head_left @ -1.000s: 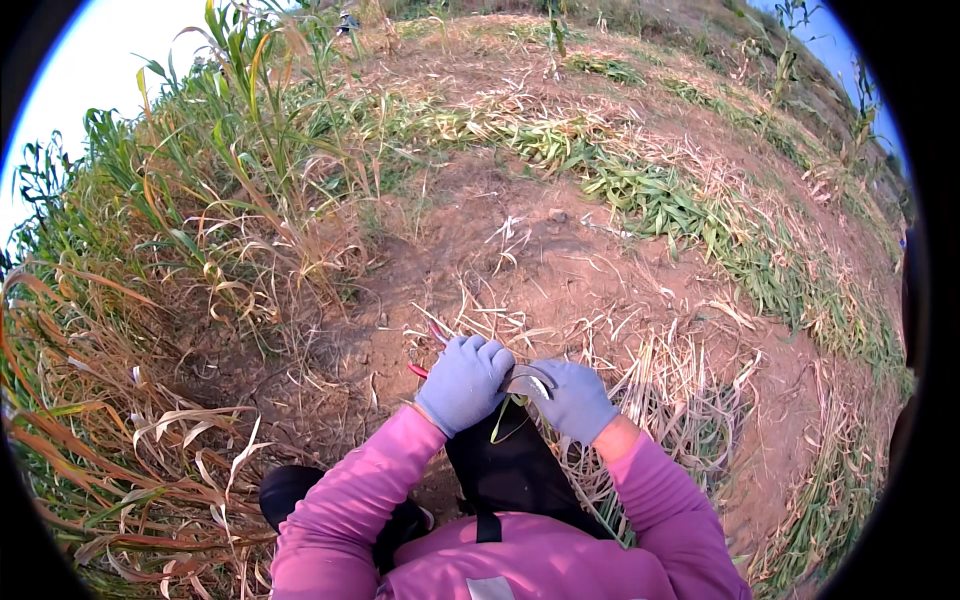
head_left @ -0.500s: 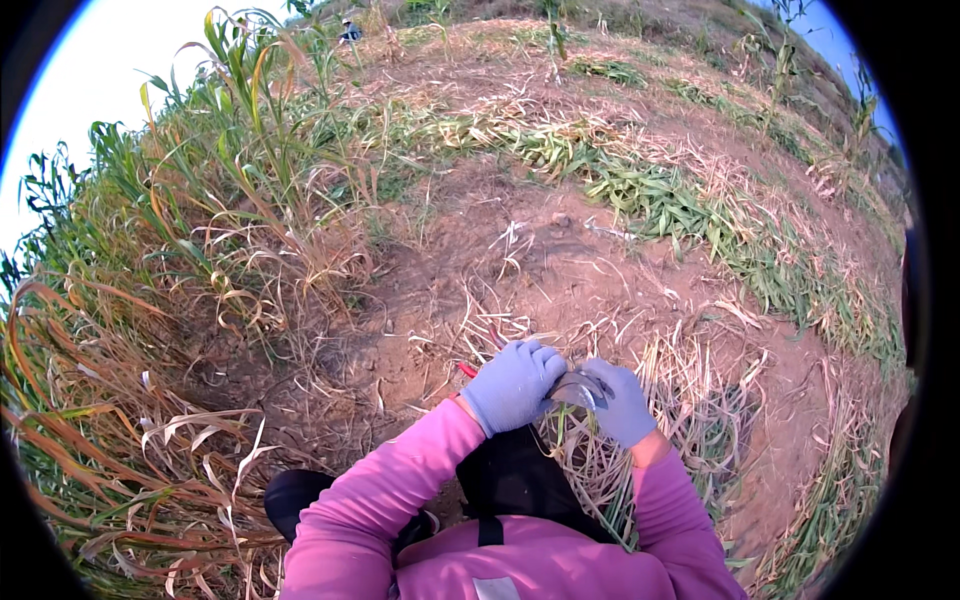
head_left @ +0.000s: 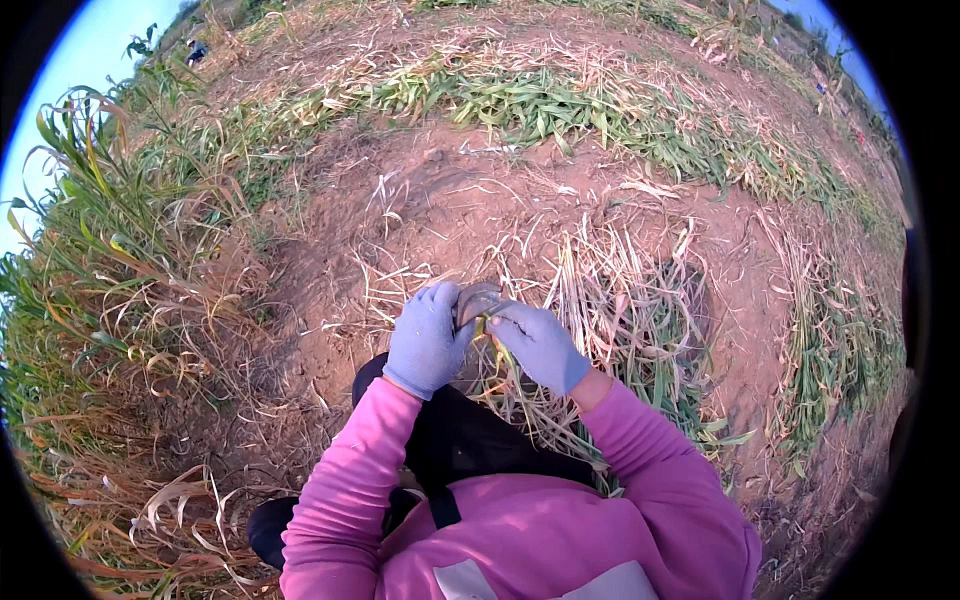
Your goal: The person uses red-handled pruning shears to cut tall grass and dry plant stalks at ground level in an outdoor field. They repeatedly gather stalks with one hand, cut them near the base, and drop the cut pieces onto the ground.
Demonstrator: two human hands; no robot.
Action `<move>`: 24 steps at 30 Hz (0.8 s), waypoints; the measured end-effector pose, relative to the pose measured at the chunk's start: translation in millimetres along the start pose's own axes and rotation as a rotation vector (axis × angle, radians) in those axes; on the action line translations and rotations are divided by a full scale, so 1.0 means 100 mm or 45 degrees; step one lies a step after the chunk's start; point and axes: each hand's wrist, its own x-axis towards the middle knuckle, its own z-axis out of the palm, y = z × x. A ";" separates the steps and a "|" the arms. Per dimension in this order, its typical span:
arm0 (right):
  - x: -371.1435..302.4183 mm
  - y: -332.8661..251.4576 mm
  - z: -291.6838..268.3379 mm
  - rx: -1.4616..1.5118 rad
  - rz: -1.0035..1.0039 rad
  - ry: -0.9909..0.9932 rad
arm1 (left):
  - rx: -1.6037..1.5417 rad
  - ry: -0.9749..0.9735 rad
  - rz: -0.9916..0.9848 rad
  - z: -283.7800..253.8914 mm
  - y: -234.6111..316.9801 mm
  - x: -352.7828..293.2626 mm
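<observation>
In front of my knees, my left hand (head_left: 425, 340), in a pale lavender glove, is closed around a sickle whose handle its fingers hide. The curved grey blade (head_left: 476, 301) spans the gap between my hands. My right hand (head_left: 543, 347), gloved alike, has its fingers pinched together against the blade's right end. A thin yellow-green strip of plant shows at those fingertips; whether they grip it, the blade or both is unclear. To the right of my hands lies a heap of cut stalks (head_left: 610, 300), pale at one end and green-leaved at the other.
Tall standing stalks (head_left: 110, 260) with green and dried leaves fill the left side. A long row of cut leafy stalks (head_left: 560, 110) curves across the far side, and more cut stalks (head_left: 825, 340) lie at right. Far left, a person (head_left: 196, 50) is low to the ground.
My view has swung rightward, so hands and heap sit further left in it. The red handle end that showed beside my left hand is now hidden. Both hands stay together at the blade.
</observation>
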 end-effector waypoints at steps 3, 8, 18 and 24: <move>-0.14 0.10 -0.30 -0.392 -0.145 0.049 | 0.188 -0.299 0.241 0.06 0.23 0.03; -0.28 0.33 -0.36 -0.524 -0.077 0.046 | 0.355 -0.356 0.218 0.41 0.21 0.10; -0.34 0.04 -0.40 -0.035 0.122 0.037 | -0.097 -0.240 0.052 0.48 0.20 0.04; -0.18 0.08 -0.44 -0.541 -0.172 0.126 | -0.007 -0.243 0.102 0.50 0.16 -0.03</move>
